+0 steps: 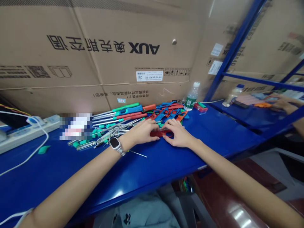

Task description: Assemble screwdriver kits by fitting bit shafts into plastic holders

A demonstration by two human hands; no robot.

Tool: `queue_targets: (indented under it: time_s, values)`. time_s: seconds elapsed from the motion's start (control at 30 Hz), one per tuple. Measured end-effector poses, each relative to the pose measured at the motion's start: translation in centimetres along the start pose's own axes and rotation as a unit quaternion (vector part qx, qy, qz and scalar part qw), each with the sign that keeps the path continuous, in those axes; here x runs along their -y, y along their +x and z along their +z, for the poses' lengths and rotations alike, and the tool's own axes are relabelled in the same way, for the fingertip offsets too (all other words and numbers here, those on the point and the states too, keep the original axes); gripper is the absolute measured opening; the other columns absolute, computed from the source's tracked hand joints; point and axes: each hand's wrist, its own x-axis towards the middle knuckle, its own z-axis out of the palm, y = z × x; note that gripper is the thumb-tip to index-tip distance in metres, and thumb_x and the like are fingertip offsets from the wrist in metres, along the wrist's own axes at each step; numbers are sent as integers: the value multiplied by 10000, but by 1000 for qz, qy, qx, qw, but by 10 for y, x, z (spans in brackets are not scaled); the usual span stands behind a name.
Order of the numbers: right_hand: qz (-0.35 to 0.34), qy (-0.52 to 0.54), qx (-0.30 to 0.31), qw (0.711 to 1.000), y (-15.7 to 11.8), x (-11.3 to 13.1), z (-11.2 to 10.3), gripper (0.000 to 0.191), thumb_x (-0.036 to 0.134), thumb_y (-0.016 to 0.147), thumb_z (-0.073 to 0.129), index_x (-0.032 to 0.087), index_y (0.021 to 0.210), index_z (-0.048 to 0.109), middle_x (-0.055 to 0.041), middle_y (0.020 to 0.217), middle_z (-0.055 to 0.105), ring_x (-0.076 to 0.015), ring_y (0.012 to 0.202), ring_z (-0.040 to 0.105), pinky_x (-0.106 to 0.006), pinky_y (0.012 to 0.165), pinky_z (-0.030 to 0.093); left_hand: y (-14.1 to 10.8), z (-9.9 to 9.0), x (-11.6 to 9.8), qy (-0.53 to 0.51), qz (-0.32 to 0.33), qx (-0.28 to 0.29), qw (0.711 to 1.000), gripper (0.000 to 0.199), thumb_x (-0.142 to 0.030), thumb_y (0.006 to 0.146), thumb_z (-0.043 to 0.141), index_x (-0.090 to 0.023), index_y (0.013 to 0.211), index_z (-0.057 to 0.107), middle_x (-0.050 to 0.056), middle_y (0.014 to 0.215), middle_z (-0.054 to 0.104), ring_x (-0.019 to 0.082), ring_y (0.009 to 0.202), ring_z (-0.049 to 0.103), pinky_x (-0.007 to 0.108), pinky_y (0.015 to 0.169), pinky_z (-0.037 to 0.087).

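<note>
Huge cardboard sheet (99,60) behind a blue table (99,180), both hands on a little red piece (159,133)

Messy pile of metal-stemmed tools (129,110) and loose coloured parts (165,113) up against the cardboard, then left hand (143,131) and right hand (177,133) at its near side, fingers closed on the red piece from opposite ends, exact finger contact tough to tell; clear bottle (191,98) with green label standing by the pile's right end, small red box (200,108) just beside it, silver-banded watch (115,143) on left wrist.
</note>
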Motion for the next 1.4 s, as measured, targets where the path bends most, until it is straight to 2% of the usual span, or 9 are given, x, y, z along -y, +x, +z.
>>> queue_targets:
  time_s: [0.13, 0.27, 0.4, 0.53, 0.7, 0.87, 1.03, 1.23, 1.4]
  values:
    - [7, 5, 8, 1000, 0, -2, 6, 100, 238, 890, 688, 221, 988, 677, -83, 1050, 647, -279, 1021, 562, -465, 920, 443, 2, 6, -2, 14, 5, 20, 1000, 123, -176, 931, 690, -176, 1040, 748, 80, 1050, 737, 242, 968, 683, 349, 877, 507]
    - [-1, 2, 2, 1000, 13, -7, 7, 100, 229, 903, 666, 212, 1000, 684, -88, 1065, 658, -275, 1041, 585, -459, 924, 457, -2, 8, 1, 18, 18, -3, 1000, 99, -196, 950, 674, -182, 1018, 744, 77, 1033, 729, 238, 950, 680, 358, 878, 512]
    - [48, -24, -19, 998, 56, -23, 5, 211, 198, 947, 584, 188, 1131, 686, -120, 1172, 676, -281, 1132, 607, -455, 993, 471, -13, 6, 7, 19, 15, -33, 999, 142, -272, 996, 642, -173, 1037, 734, 89, 1044, 714, 248, 961, 678, 389, 894, 526]
    - [107, -90, 19, 990, 103, -46, 2, 311, 195, 938, 584, 180, 1232, 686, -150, 1287, 675, -322, 1214, 591, -476, 1028, 465, -22, 3, 19, 19, -2, -64, 998, 173, -265, 1029, 580, -179, 1018, 730, 93, 1029, 708, 280, 1070, 678, 432, 956, 533]
    - [108, -138, 108, 979, 122, -59, 0, 388, 145, 861, 647, 213, 1239, 700, -141, 1316, 683, -358, 1264, 566, -505, 1028, 447, -17, -5, 34, 47, -94, -113, 988, 180, -194, 1009, 562, -153, 1061, 729, 142, 1120, 711, 313, 1127, 661, 460, 971, 533]
    - [114, -138, 91, 980, 127, -56, 2, 317, 231, 886, 684, 190, 1200, 701, -147, 1203, 729, -358, 1196, 592, -502, 996, 432, 12, -13, 41, 67, -187, -95, 975, 180, -267, 958, 664, -129, 1043, 744, 152, 1075, 713, 310, 1009, 671, 407, 863, 527]
    - [104, -130, 77, 983, 132, -53, 4, 224, 137, 926, 569, 201, 1065, 733, -107, 1160, 755, -318, 1161, 601, -500, 1007, 390, 36, -8, 42, 21, -237, -53, 970, 189, -328, 918, 718, -144, 884, 745, 112, 859, 730, 272, 845, 682, 349, 727, 476]
    - [-26, -61, -74, 995, 129, -31, -18, 221, 132, 916, 546, 214, 995, 735, -77, 1014, 734, -272, 1053, 593, -448, 964, 389, 29, -16, 38, -74, -189, -145, 968, 167, -267, 934, 652, -159, 810, 677, 45, 746, 668, 169, 679, 585, 296, 636, 392]
    - [-122, 2, -96, 988, 125, 34, -24, 277, 139, 917, 526, 255, 1068, 727, -75, 1179, 699, -283, 1201, 570, -454, 1017, 433, -8, -33, 26, -206, -189, -185, 942, 252, -298, 927, 623, -177, 715, 558, -15, 633, 548, 111, 561, 461, 264, 536, 319]
